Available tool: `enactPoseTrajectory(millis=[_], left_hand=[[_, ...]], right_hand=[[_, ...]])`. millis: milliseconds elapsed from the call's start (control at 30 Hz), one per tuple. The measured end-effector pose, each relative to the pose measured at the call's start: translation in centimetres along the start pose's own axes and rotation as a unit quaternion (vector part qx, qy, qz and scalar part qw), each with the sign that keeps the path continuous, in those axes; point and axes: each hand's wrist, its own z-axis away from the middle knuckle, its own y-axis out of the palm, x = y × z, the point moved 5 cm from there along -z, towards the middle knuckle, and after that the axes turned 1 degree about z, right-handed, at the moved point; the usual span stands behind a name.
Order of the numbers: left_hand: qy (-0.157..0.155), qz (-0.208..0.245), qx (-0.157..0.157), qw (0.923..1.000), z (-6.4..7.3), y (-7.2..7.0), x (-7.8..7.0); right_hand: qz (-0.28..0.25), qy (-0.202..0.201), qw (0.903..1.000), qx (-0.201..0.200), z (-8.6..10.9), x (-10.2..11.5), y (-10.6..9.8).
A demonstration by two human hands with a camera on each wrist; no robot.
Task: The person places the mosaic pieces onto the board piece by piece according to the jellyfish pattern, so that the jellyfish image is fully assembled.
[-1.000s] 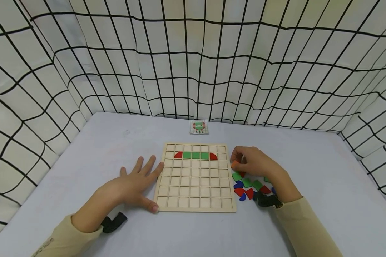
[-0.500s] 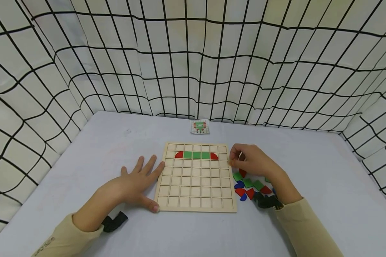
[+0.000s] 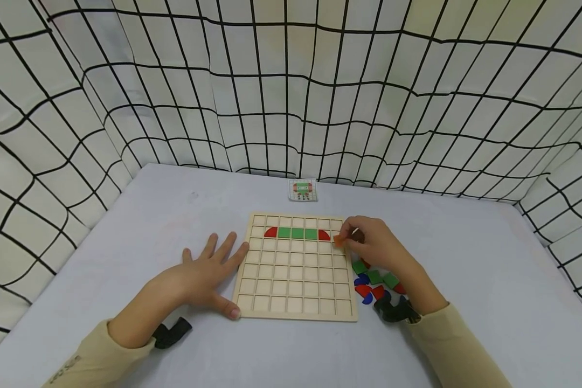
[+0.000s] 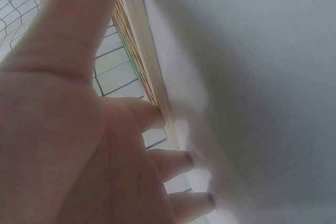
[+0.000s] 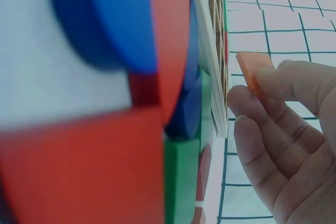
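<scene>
In the head view a wooden grid board lies flat on the white table. Its second row from the far side bears a red quarter-circle tile, several green square tiles and another red quarter-circle tile. My left hand rests at the board's left edge, fingers spread straight, thumb by the near corner. Between thumb and forefinger my right hand pinches an orange tile, held over the board's right edge. Part of that tile is hidden behind the fingertips.
Loose green, red and blue tiles lie to the right of the board, partly under my right wrist. A small printed pattern card sits beyond the board. Black netting over white sheets rises around the table's back and sides.
My right hand has picked the orange tile up from the pile's far end and carried it left over the board's right edge. My left hand has stayed in place.
</scene>
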Motion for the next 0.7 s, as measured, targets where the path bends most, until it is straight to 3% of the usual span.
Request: enactPoseTrajectory(millis=[700], left_hand=[[-0.003, -0.004, 0.002, 1.0, 0.1, -0.2, 0.0]], right_hand=[[0.051, -0.063, 0.9956, 0.047, 0.4, 1.7, 1.6]])
